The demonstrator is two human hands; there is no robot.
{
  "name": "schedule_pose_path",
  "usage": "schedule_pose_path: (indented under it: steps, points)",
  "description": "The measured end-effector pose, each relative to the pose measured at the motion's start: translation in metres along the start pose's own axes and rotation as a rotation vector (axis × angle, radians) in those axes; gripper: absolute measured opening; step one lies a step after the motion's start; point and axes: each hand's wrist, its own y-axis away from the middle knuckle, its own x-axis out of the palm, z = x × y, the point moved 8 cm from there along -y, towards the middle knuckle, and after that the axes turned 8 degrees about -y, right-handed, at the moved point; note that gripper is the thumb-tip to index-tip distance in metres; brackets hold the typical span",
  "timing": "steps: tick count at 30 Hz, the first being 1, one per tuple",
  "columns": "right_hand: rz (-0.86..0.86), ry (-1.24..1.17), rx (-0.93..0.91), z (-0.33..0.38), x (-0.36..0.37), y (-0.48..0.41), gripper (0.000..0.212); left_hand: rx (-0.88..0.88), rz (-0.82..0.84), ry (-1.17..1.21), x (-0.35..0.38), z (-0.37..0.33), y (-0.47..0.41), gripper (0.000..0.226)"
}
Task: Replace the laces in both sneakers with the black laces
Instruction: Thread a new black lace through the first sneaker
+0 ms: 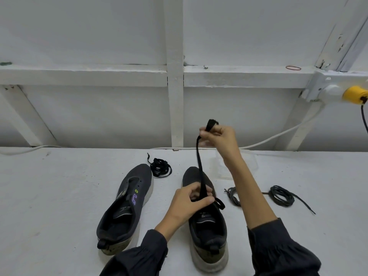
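Pinching the black lace (199,166) high with the right hand (219,136), gripping its lower run with the left hand (189,204) over the eyelets of the right sneaker (209,234), stretching it steeply upward from the shoe.

A white wall (79,26) is rising behind a white tabletop (59,196), with a rail (79,74), a post (175,96) and a slanting brace (25,116) crossing it. A white cable (278,136) is running toward a socket box (322,86) holding a yellow plug (354,95).

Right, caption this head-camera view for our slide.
Left hand pinches the black lace at a sneaker; right hand holds it raised.
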Motion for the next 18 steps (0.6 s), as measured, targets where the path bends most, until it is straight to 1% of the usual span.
schedule_pose_path:
  steps: [2, 3, 4, 5, 6, 8, 10, 12, 14, 16, 18]
  points:
    - [0.076, 0.195, 0.141, -0.029, -0.01, 0.01, 0.018, 0.004, -0.008, -0.005, -0.001, 0.002, 0.0, 0.018]
    - [0.092, 0.337, 0.204, -0.04, -0.018, 0.018, 0.022, 0.006, -0.009, -0.005, -0.001, 0.002, 0.001, 0.018]
    - [0.125, 0.473, 0.263, -0.052, -0.025, 0.028, 0.029, 0.008, -0.013, -0.005, 0.0, 0.002, 0.0, 0.018]
    - [0.188, 0.57, 0.331, -0.062, -0.03, 0.04, 0.037, 0.011, -0.017, -0.004, 0.0, 0.002, 0.0, 0.018]
    - [0.264, 0.612, 0.399, -0.071, -0.03, 0.054, 0.041, 0.012, -0.02, -0.004, 0.0, 0.001, 0.0, 0.018]
    - [0.365, 0.578, 0.459, -0.081, -0.025, 0.076, 0.045, 0.019, -0.012, -0.01, 0.0, 0.001, -0.001, 0.02]
    - [0.363, 0.479, 0.41, -0.08, -0.019, 0.084, 0.046, 0.028, -0.003, -0.023, 0.0, 0.001, -0.002, 0.023]
    - [0.326, 0.341, 0.337, -0.076, -0.013, 0.086, 0.043, 0.021, -0.003, -0.018, 0.0, 0.0, -0.001, 0.022]
    - [0.249, 0.222, 0.27, -0.071, -0.011, 0.084, 0.038, 0.012, -0.006, -0.009, 0.0, 0.001, -0.001, 0.022]
    - [0.186, 0.194, 0.202, -0.064, -0.012, 0.08, 0.036, 0.01, -0.004, -0.016, 0.0, 0.0, -0.001, 0.024]
    - [0.157, 0.184, 0.16, -0.056, -0.011, 0.077, 0.036, 0.007, 0.006, -0.014, 0.0, -0.001, -0.002, 0.03]
